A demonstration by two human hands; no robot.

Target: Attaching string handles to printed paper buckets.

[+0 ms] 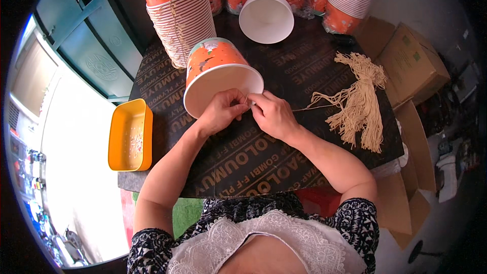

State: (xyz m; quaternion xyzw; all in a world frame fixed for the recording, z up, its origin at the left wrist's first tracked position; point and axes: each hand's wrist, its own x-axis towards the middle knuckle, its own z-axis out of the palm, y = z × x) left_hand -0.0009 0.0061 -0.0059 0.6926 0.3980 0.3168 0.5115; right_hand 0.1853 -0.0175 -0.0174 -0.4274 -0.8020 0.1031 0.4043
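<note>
An orange-patterned paper bucket (215, 61) lies tilted on the table, its white open mouth toward me. At its near rim my left hand (222, 110) is closed in a pinch, with the fingers partly inside the mouth. My right hand (273, 114) pinches a beige string at the right edge of that rim, fingertips almost touching the left ones. From the right hand the string (312, 108) runs to a loose bundle of beige strings (362, 104) on the table's right side. The exact spot where the fingertips meet is partly hidden.
A yellow tray (113, 137) with small bits in it sits at the table's (243, 165) left edge. Tall stacked buckets (177, 20) with hanging strings stand back left. Behind are a white-mouthed bucket (266, 18) and several wrapped stacks (352, 0). Cardboard boxes (413, 58) lie right.
</note>
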